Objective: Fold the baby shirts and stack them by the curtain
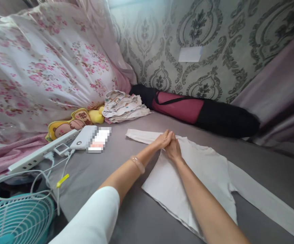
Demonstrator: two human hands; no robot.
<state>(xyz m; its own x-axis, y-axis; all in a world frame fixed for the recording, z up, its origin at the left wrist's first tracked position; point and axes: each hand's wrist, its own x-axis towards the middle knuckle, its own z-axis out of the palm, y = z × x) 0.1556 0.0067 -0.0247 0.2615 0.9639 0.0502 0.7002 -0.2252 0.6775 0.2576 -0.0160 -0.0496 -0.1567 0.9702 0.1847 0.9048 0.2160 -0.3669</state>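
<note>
Lying spread on the grey sheet (134,220) is a white long-sleeved top (205,176), and I read the clock from its middle. One sleeve stretches towards 10 o'clock, the other slants out to 4, and the hem faces between 7 and 8. At 11 o'clock, by the shoulder where the upper sleeve starts, the person's left hand (162,139) and right hand (173,149) are together, touching, fingertips pointing away from the body. From where I stand I cannot tell whether either hand has any fabric pinched. A pale bangle (137,165) circles the left forearm.

Beyond the top, at 12 o'clock, a long black and maroon bag (178,106) lies along the patterned wall (159,51), with a pale paper (190,54) on the wall above it. Round at 10 sits a crumpled cloth (123,106), just beside a yellow plush toy (96,116), and a floral curtain (52,67) hangs behind them. Nearer 9 I see a white power strip (43,150) with cords, a white device (83,138) and a flat thing too blurred to make out. A turquoise fan (14,220) stands between 8 and 9; a mauve curtain (284,84) hangs at 2.
</note>
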